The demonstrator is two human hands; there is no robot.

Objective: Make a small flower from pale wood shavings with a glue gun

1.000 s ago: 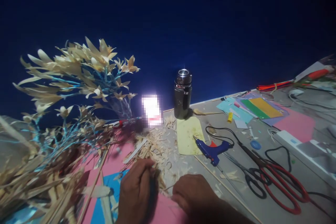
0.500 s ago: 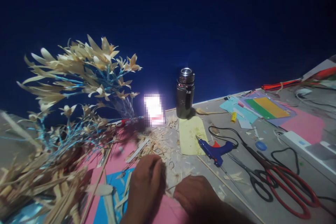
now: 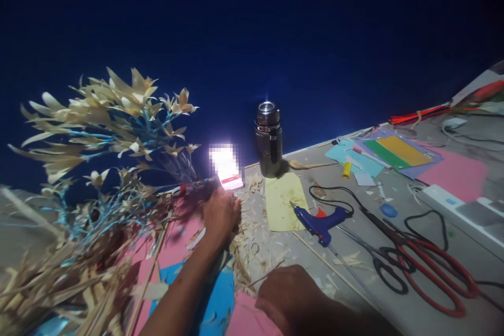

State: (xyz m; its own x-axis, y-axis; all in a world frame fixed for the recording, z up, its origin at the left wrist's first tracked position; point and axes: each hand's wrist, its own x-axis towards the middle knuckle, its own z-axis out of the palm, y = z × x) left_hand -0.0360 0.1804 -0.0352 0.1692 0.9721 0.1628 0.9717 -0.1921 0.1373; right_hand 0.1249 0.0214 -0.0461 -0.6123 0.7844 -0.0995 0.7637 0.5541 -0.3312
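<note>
My left hand (image 3: 222, 212) reaches forward over the shavings, a finger stretched to the lower edge of a glowing phone (image 3: 232, 182). Its screen is too bright and blurred to read. Nothing shows in that hand. Low in the middle, my right hand (image 3: 289, 294) rests closed above pink paper (image 3: 252, 317), with its fingertips hidden beneath it. What it holds, if anything, cannot be made out. Between the hands lie pale, curled shavings (image 3: 241, 254) and a blue sheet (image 3: 220, 286).
Pale flowers on blue stems (image 3: 129, 100) stand at left above dry husk strips (image 3: 79, 294). A dark flask (image 3: 269, 147) stands behind yellow paper (image 3: 281, 202). Rightward lie a blue glue gun (image 3: 321, 223), black-handled scissors (image 3: 389, 270), red-handled shears (image 3: 437, 278) and a white power strip (image 3: 444, 199).
My left hand has moved forward from beside my right hand to the phone, baring more of the blue sheet. My right hand has stayed nearly in place. The view has shifted slightly.
</note>
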